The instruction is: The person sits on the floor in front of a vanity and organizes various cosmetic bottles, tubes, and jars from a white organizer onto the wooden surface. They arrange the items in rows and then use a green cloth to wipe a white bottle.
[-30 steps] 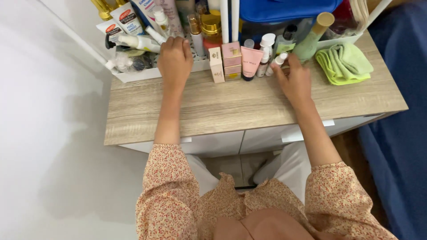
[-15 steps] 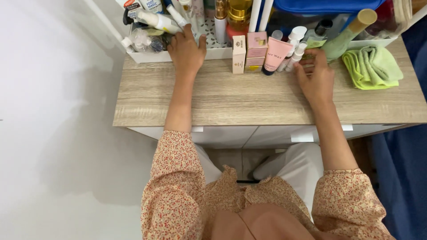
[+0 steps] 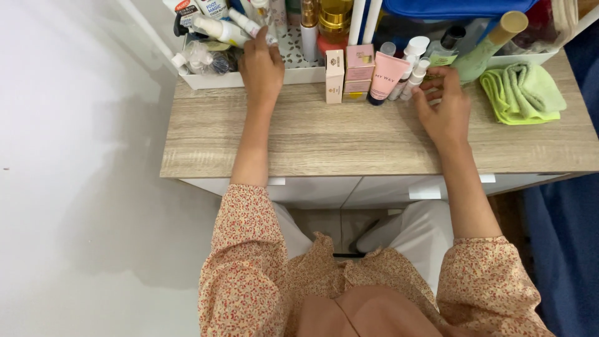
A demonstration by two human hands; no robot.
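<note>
My left hand (image 3: 262, 65) rests on the front rim of a white tray (image 3: 212, 80) of toiletries, its fingertips on a small white bottle (image 3: 249, 24) lying there. My right hand (image 3: 444, 103) hovers over the wooden desk (image 3: 349, 134), fingers curled around a small white tube (image 3: 416, 76) that leans beside a pink tube (image 3: 382, 76). Whether the fingers grip that white tube is unclear. Small pink and cream boxes (image 3: 349, 72) stand between the two hands.
A folded green cloth (image 3: 524, 93) lies at the desk's right end. A green bottle with a tan cap (image 3: 490, 47) leans behind my right hand, under a blue container (image 3: 455, 7). Gold jars (image 3: 336, 15) stand at the back. White wall lies left.
The camera view has shifted, so the desk sits lower and more central. My left hand stays at the tray. My right hand's fingers have curled closer to the small white tubes.
</note>
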